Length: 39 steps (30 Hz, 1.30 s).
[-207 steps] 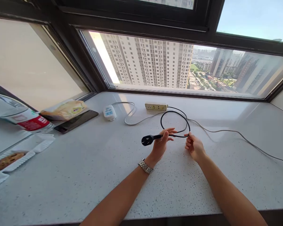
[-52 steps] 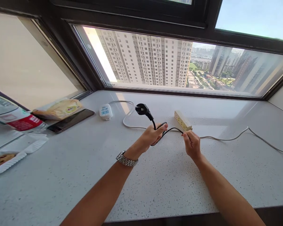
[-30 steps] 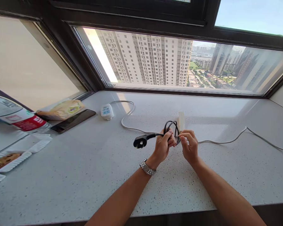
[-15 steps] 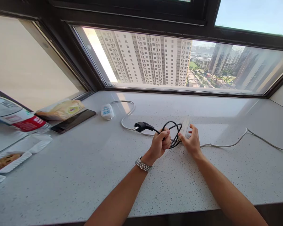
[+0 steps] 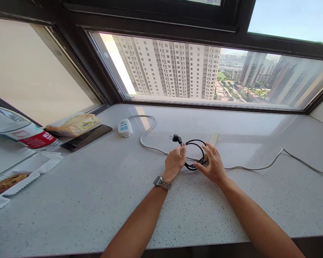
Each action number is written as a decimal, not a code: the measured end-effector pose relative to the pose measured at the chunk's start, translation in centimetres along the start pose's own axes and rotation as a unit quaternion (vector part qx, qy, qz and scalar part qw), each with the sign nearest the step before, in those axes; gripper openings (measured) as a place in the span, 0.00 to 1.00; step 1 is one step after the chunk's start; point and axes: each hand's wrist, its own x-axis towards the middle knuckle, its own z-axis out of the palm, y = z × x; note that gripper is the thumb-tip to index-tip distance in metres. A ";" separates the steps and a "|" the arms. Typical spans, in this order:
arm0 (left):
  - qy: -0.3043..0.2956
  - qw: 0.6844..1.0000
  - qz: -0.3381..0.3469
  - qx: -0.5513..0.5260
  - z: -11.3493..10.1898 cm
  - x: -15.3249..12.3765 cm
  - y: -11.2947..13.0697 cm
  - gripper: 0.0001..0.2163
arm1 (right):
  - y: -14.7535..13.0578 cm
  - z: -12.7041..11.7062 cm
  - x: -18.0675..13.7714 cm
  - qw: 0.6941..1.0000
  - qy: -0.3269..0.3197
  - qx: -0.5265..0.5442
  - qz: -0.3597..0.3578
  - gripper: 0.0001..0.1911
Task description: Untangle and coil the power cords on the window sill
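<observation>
My left hand (image 5: 174, 160) is closed around one side of a looped black power cord (image 5: 196, 142). Out of the top of that fist sticks the cord's black plug (image 5: 177, 138), its pins facing left. On the other side of the loops, my right hand (image 5: 214, 164) is spread, thumb and fingers apart at the coil's right edge; whether it presses on the cord I cannot tell. Behind the right fingers lies a pale, narrow object (image 5: 214, 138), partly covered by that hand. A thin grey-white cable (image 5: 249, 168) runs along the counter beneath the hands.
To the left sit a small white charger-like block (image 5: 124, 128), a dark phone (image 5: 87, 138), a soft yellowish packet (image 5: 79, 124), a red-labelled bottle (image 5: 33, 136) and a plastic tray (image 5: 33, 176) with a cookie (image 5: 10, 183). A dark-framed window (image 5: 167, 68) borders the speckled counter (image 5: 97, 211).
My left hand has turned, swinging the plug up and to the right. The cord's loops now hang rounder between the hands. My right hand has shifted left, its fingers over the coil's edge.
</observation>
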 end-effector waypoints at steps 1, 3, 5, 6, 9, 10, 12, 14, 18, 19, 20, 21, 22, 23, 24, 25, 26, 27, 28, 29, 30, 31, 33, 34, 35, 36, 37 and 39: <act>0.005 0.999 0.010 0.052 -0.1 0.2 0.0 0.19 | 0.1 0.0 0.1 1.000 0.000 0.009 0.001 0.31; -0.002 0.994 0.017 0.104 -0.1 0.7 0.2 0.19 | 0.4 -0.1 0.2 1.000 0.009 0.023 0.005 0.26; -0.017 0.992 0.026 0.126 -0.1 1.5 0.7 0.19 | 1.0 -0.8 0.3 1.000 0.007 0.023 0.010 0.21; -0.024 0.990 0.032 0.134 -0.1 2.0 1.0 0.19 | 1.5 -1.3 0.3 1.000 -0.002 0.017 0.010 0.19; -0.034 0.987 0.049 0.148 -0.1 3.6 1.6 0.20 | 3.2 -3.3 0.8 0.998 -0.055 -0.020 -0.001 0.22; -0.035 0.987 0.052 0.151 0.0 4.1 1.7 0.20 | 3.7 -4.1 1.1 0.996 -0.082 -0.040 -0.010 0.23; -0.038 0.986 0.057 0.153 0.3 5.1 1.8 0.20 | 4.5 -5.3 2.0 0.986 -0.140 -0.089 -0.032 0.27; -0.038 0.985 0.059 0.155 0.7 5.8 1.7 0.21 | 4.9 -6.1 3.2 0.970 -0.187 -0.142 -0.057 0.29; -0.025 0.985 0.055 0.160 1.6 6.5 1.5 0.19 | 4.9 -6.5 5.7 0.943 -0.245 -0.207 -0.083 0.25; -0.023 0.985 0.056 0.162 1.9 6.5 1.4 0.18 | 4.9 -6.6 6.3 0.938 -0.261 -0.214 -0.076 0.22; -0.022 0.984 0.061 0.165 2.1 6.4 1.5 0.17 | 4.9 -6.8 7.0 0.932 -0.281 -0.219 -0.066 0.20; -0.024 0.983 0.069 0.167 2.3 6.3 1.6 0.16 | 5.0 -7.1 7.7 0.924 -0.306 -0.223 -0.056 0.18; -0.028 0.982 0.081 0.169 2.5 6.1 1.7 0.15 | 5.0 -7.4 8.4 0.914 -0.334 -0.227 -0.048 0.17; -0.035 0.980 0.095 0.169 2.8 5.8 2.0 0.14 | 5.0 -7.6 9.2 0.902 -0.362 -0.232 -0.046 0.16; -0.045 0.978 0.111 0.168 3.2 5.5 2.3 0.14 | 4.9 -7.9 10.0 0.890 -0.386 -0.236 -0.050 0.15; -0.056 0.976 0.125 0.166 3.7 5.2 2.6 0.13 | 4.7 -8.0 10.7 0.882 -0.402 -0.239 -0.059 0.13; -0.068 0.975 0.139 0.162 4.2 4.9 3.0 0.12 | 4.4 -8.0 11.4 0.875 -0.413 -0.241 -0.072 0.12; -0.082 0.973 0.151 0.157 4.7 4.6 3.4 0.11 | 4.1 -7.9 12.0 0.870 -0.420 -0.243 -0.088 0.10; -0.096 0.971 0.162 0.149 5.2 4.3 3.8 0.10 | 3.7 -7.6 12.5 0.865 -0.423 -0.248 -0.107 0.09; -0.110 0.969 0.172 0.139 5.7 4.2 4.2 0.09 | 3.3 -7.2 12.8 0.861 -0.422 -0.257 -0.121 0.09; -0.124 0.967 0.180 0.128 6.0 4.1 4.4 0.09 | 2.9 -6.8 13.0 0.858 -0.415 -0.272 -0.130 0.09; -0.137 0.966 0.187 0.116 6.2 4.1 4.6 0.09 | 2.6 -6.4 12.9 0.860 -0.397 -0.292 -0.130 0.08; -0.155 0.964 0.198 0.088 6.0 4.4 4.5 0.10 | 2.3 -5.9 12.1 0.880 -0.328 -0.327 -0.106 0.09; -0.161 0.963 0.203 0.076 5.7 4.5 4.3 0.10 | 2.3 -5.8 11.4 0.895 -0.287 -0.332 -0.084 0.09; -0.166 0.962 0.208 0.061 5.3 4.5 4.0 0.11 | 2.2 -5.9 10.6 0.910 -0.248 -0.326 -0.057 0.09; -0.174 0.960 0.214 0.040 4.8 4.5 3.7 0.11 | 2.2 -6.0 9.6 0.926 -0.215 -0.309 -0.032 0.09; -0.183 0.958 0.219 0.017 4.3 4.4 3.3 0.11 | 2.1 -6.1 8.5 0.939 -0.190 -0.285 -0.012 0.08; -0.199 0.953 0.228 -0.028 3.5 3.9 2.5 0.13 | 1.7 -6.0 6.2 0.958 -0.162 -0.237 -0.007 0.11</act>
